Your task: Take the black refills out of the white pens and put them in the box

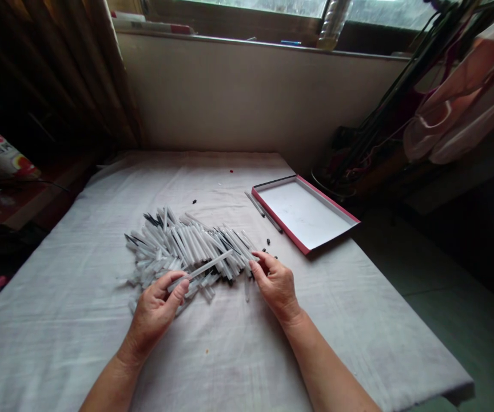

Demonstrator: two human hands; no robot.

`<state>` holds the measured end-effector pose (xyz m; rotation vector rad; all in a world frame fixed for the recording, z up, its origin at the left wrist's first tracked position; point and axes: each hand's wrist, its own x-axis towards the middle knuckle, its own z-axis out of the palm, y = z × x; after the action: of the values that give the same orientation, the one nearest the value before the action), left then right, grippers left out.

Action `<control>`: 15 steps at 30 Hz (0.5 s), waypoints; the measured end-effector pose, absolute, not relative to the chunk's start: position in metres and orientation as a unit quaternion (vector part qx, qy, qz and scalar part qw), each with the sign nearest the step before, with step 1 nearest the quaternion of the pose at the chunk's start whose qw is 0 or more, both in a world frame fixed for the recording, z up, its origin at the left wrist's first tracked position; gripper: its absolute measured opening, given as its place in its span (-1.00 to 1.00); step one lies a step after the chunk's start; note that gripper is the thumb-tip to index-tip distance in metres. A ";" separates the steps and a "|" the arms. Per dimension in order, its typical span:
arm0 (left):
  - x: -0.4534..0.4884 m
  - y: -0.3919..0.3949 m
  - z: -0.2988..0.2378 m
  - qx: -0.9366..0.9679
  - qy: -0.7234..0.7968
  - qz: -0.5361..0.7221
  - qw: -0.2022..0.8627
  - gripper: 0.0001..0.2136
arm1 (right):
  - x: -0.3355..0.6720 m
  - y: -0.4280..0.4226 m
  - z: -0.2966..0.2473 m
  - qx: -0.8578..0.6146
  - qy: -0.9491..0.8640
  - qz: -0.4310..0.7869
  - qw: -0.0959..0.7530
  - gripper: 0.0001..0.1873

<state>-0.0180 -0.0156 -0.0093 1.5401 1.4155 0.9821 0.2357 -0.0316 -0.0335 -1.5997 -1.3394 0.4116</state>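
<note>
My left hand (155,312) pinches a whitish, translucent pen barrel (212,264) between thumb and fingers; the barrel slants up to the right. Behind it lies a loose pile of similar pen barrels (193,243), with some dark-tipped pieces among them. At the right end of this pile is my right hand (278,284), thumb and fingers closed together. Whatever is between those fingertips, if anything, is too small to make out. Small black plugs (268,241) lie just beyond that hand.
A shallow red-edged box lid (307,212) stands at the table's right edge, with two slim grey pens (273,221) along its left side. A black bit (194,201) and a red bit (231,171) lie farther back on the white cloth (238,360). A labelled jar (0,151) stands at left.
</note>
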 end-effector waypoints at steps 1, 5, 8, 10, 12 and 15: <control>-0.018 -0.016 -0.010 0.618 0.554 0.385 0.402 -0.62 | 0.237 -0.032 -0.032 -0.656 -0.554 0.164 0.486 -0.72; -0.014 -0.021 -0.013 0.684 0.494 0.366 0.393 -0.68 | 0.232 -0.036 -0.021 -0.616 -0.542 0.260 0.510 -0.66; -0.008 -0.025 -0.013 0.738 0.450 0.342 0.368 -0.72 | 0.223 -0.038 -0.015 -0.549 -0.497 0.434 0.513 -0.53; -0.006 -0.026 -0.012 0.767 0.436 0.333 0.333 -0.74 | 0.219 -0.039 -0.013 -0.515 -0.456 0.508 0.518 -0.49; -0.005 -0.025 -0.010 0.795 0.427 0.317 0.293 -0.77 | 0.216 -0.039 -0.010 -0.501 -0.429 0.536 0.528 -0.49; -0.008 -0.022 -0.005 0.827 0.411 0.275 0.269 -0.77 | 0.213 -0.040 -0.005 -0.489 -0.424 0.548 0.529 -0.52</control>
<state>-0.0077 -0.0218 -0.0052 2.2288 1.1087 0.7417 0.2126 -0.0404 -0.0053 -1.1678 -1.0128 1.3096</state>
